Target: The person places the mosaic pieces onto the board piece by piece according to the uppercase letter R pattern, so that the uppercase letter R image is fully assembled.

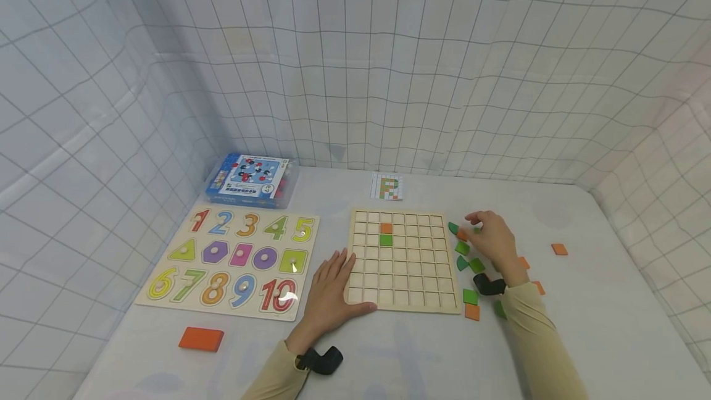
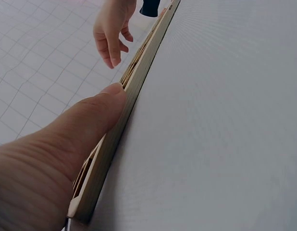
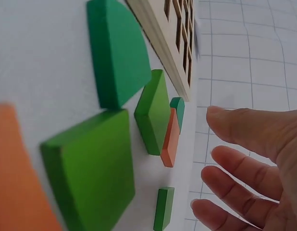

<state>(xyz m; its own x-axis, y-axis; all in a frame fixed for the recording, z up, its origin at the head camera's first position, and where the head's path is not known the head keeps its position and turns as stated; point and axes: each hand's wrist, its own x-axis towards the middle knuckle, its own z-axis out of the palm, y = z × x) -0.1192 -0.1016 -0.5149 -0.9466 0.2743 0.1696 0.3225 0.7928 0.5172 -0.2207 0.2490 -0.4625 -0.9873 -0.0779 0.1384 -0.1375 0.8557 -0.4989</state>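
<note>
A wooden grid board (image 1: 411,308) lies flat, with an orange square tile (image 1: 386,228) and a green square tile (image 1: 386,240) in adjoining cells. My left hand (image 1: 330,298) rests at its near left corner, fingers spread along the left side. In the left wrist view, the thumb (image 2: 98,108) lies against the board's edge. Beyond the board's right side, my right hand (image 1: 492,242) hovers over loose tiles, fingers loosely bent and holding nothing. In the right wrist view, a dark green rounded tile (image 3: 122,53), a light green square tile (image 3: 93,168) and an orange tile (image 3: 171,139) lie below it.
A small pattern card (image 1: 387,186) lies behind the board. To the left are a number-and-shape puzzle (image 1: 224,270), a blue boxed set (image 1: 250,178) and an orange block (image 1: 201,339). Farther right, an orange tile (image 1: 559,249) lies alone. Grid-patterned sheets surround the table.
</note>
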